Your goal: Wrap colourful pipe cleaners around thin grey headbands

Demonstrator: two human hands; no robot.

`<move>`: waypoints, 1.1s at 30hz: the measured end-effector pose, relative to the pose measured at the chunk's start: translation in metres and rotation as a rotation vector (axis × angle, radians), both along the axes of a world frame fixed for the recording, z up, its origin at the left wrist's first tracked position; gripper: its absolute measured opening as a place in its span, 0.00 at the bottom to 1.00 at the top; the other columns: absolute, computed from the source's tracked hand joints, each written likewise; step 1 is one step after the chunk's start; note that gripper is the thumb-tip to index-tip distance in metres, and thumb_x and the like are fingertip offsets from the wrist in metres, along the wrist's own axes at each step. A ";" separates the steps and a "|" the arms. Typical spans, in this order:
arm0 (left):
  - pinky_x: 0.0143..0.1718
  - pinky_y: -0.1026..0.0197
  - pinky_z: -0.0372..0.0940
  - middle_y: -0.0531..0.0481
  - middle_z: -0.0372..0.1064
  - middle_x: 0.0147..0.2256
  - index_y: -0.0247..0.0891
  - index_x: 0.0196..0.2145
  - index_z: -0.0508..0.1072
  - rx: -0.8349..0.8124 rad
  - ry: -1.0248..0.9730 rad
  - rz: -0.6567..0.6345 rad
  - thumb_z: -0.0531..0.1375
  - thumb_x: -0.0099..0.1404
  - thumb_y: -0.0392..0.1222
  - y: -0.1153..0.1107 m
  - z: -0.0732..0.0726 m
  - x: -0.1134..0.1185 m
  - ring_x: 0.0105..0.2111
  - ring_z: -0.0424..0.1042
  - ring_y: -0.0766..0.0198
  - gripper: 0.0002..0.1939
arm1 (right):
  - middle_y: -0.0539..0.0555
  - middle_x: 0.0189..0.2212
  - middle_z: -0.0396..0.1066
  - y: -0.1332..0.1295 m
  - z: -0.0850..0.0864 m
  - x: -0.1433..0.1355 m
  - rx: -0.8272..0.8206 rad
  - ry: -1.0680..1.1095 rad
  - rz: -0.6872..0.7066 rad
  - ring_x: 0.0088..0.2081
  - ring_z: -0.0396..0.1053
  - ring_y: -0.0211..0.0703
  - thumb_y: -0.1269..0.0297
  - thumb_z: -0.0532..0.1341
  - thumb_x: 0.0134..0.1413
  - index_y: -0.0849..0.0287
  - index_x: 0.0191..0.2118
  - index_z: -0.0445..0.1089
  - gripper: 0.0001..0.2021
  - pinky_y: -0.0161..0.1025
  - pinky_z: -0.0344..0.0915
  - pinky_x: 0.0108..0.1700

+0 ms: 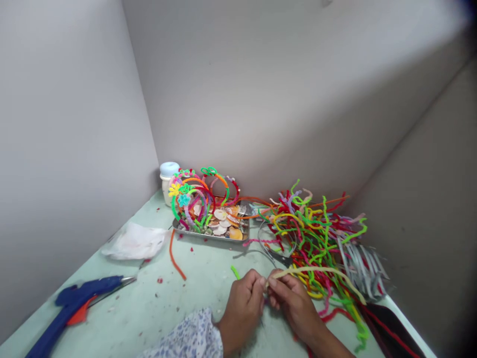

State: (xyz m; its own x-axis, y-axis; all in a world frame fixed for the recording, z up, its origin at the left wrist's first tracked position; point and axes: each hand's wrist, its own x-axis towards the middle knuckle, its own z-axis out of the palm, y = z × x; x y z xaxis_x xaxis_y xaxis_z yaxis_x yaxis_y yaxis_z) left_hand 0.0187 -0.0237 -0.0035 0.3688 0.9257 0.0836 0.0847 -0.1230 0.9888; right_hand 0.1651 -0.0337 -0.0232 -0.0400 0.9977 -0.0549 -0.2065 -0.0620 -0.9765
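My left hand (244, 303) and my right hand (292, 303) meet fingertip to fingertip above the front of the table. Both are closed in a pinch on one end of a pale yellow pipe cleaner (320, 269), whose free length arcs out to the right over my right hand. Just behind them lies a tangled pile of coloured pipe cleaners (316, 223). A short bright green piece (235, 272) rests behind my left hand. Farther back, a metal tray (208, 238) holds shell-like pieces and decorated headbands (194, 196).
A blue glue gun (85, 296) lies at the left on the pale green table (134, 308). Behind it is a white plastic bag (136, 242), with a blue-lidded bottle (168, 184) in the corner. Grey metal bands (367, 271) and a dark object (395, 328) are at the right.
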 end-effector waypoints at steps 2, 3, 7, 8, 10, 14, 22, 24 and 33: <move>0.25 0.66 0.54 0.56 0.57 0.19 0.37 0.24 0.61 0.000 -0.005 0.000 0.46 0.69 0.51 0.000 -0.001 0.000 0.21 0.57 0.69 0.20 | 0.47 0.21 0.63 0.000 -0.001 0.000 0.004 0.001 -0.007 0.21 0.62 0.33 0.57 0.63 0.52 0.62 0.27 0.68 0.12 0.32 0.58 0.24; 0.25 0.66 0.54 0.56 0.57 0.19 0.37 0.24 0.61 0.002 -0.006 -0.001 0.46 0.69 0.51 0.000 -0.001 0.000 0.21 0.58 0.69 0.20 | 0.47 0.21 0.63 0.000 -0.001 -0.001 0.005 0.003 -0.009 0.21 0.62 0.33 0.57 0.63 0.52 0.62 0.27 0.68 0.12 0.32 0.57 0.24; 0.25 0.66 0.54 0.57 0.57 0.18 0.37 0.24 0.61 0.003 0.007 -0.006 0.45 0.69 0.52 -0.001 -0.003 0.000 0.20 0.57 0.69 0.20 | 0.47 0.20 0.62 -0.001 0.000 -0.001 0.011 0.011 0.001 0.21 0.61 0.33 0.57 0.63 0.52 0.62 0.26 0.67 0.13 0.32 0.57 0.23; 0.25 0.66 0.54 0.57 0.57 0.18 0.37 0.24 0.61 0.005 0.010 -0.006 0.45 0.69 0.52 -0.002 -0.002 0.000 0.20 0.57 0.69 0.20 | 0.47 0.20 0.62 -0.001 0.000 -0.001 0.015 0.010 0.005 0.21 0.61 0.33 0.57 0.63 0.52 0.62 0.26 0.67 0.13 0.32 0.57 0.23; 0.25 0.66 0.54 0.57 0.57 0.18 0.37 0.24 0.61 0.010 0.017 -0.005 0.45 0.69 0.51 -0.002 -0.002 0.000 0.20 0.57 0.69 0.21 | 0.47 0.20 0.62 -0.001 0.001 -0.002 0.022 0.006 0.011 0.21 0.61 0.33 0.57 0.62 0.52 0.62 0.26 0.67 0.13 0.32 0.56 0.24; 0.25 0.66 0.54 0.56 0.57 0.18 0.37 0.24 0.61 0.019 0.026 -0.003 0.45 0.69 0.51 -0.002 0.000 0.000 0.20 0.57 0.69 0.20 | 0.47 0.20 0.62 -0.001 0.001 -0.001 0.036 -0.012 0.040 0.22 0.61 0.33 0.56 0.62 0.53 0.62 0.29 0.68 0.13 0.32 0.57 0.24; 0.26 0.65 0.54 0.56 0.57 0.18 0.37 0.24 0.62 0.023 0.024 -0.003 0.46 0.69 0.52 -0.004 0.003 0.000 0.21 0.58 0.68 0.21 | 0.47 0.19 0.63 -0.001 -0.001 0.000 0.035 0.003 0.071 0.21 0.59 0.33 0.57 0.61 0.54 0.61 0.29 0.67 0.12 0.32 0.56 0.24; 0.25 0.65 0.54 0.56 0.56 0.18 0.37 0.24 0.61 0.008 0.006 -0.010 0.45 0.69 0.52 -0.004 0.003 0.001 0.20 0.57 0.69 0.21 | 0.46 0.19 0.62 -0.001 -0.002 -0.001 0.023 0.034 0.068 0.21 0.58 0.32 0.58 0.61 0.54 0.61 0.28 0.66 0.12 0.31 0.55 0.24; 0.24 0.66 0.53 0.58 0.54 0.17 0.38 0.24 0.60 -0.044 -0.064 0.078 0.45 0.69 0.53 -0.002 -0.002 0.000 0.19 0.56 0.69 0.21 | 0.46 0.19 0.62 0.001 -0.001 -0.001 0.037 0.089 -0.075 0.20 0.58 0.32 0.57 0.63 0.52 0.60 0.28 0.66 0.11 0.31 0.54 0.23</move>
State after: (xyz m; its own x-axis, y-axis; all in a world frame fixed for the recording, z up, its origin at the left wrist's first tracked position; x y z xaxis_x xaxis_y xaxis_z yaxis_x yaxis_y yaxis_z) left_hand 0.0183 -0.0260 -0.0060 0.2908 0.9547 0.0637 0.0284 -0.0751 0.9968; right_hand 0.1641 -0.0327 -0.0239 0.0316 0.9994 -0.0172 -0.2956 -0.0071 -0.9553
